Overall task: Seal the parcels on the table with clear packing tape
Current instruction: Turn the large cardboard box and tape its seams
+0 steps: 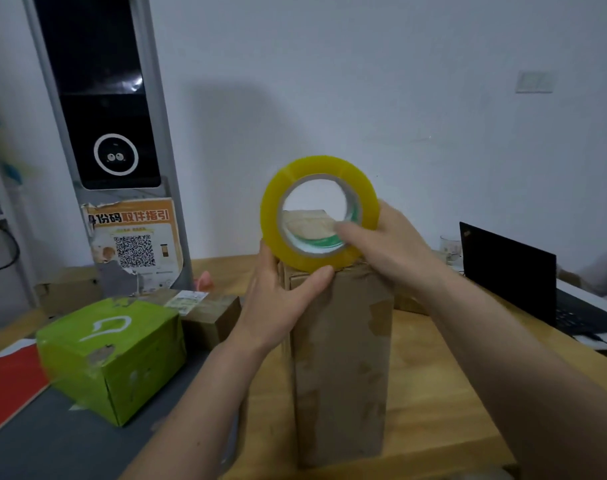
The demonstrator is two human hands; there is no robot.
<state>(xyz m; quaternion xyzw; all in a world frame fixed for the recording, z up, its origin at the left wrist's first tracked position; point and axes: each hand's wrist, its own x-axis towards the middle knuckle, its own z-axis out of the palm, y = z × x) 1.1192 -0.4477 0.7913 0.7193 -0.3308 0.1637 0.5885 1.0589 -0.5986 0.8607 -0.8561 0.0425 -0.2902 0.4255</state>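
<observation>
A tall brown cardboard parcel (340, 358) stands upright on the wooden table (433, 393) in front of me. A yellowish roll of clear packing tape (271, 216) is held on edge just above the parcel's top. My right hand (388, 244) grips the roll, with a finger hooked through its core. My left hand (281, 299) rests against the parcel's upper left corner, its thumb touching the bottom of the roll. A green parcel (111, 355) sits to the left, and a smaller brown parcel (208, 313) lies behind it.
A grey kiosk (104, 133) with a QR-code poster stands at the back left. An open black laptop (516, 275) and a glass (449, 249) are on the right. A red sheet (8, 386) lies on a grey mat (70, 445) at the near left.
</observation>
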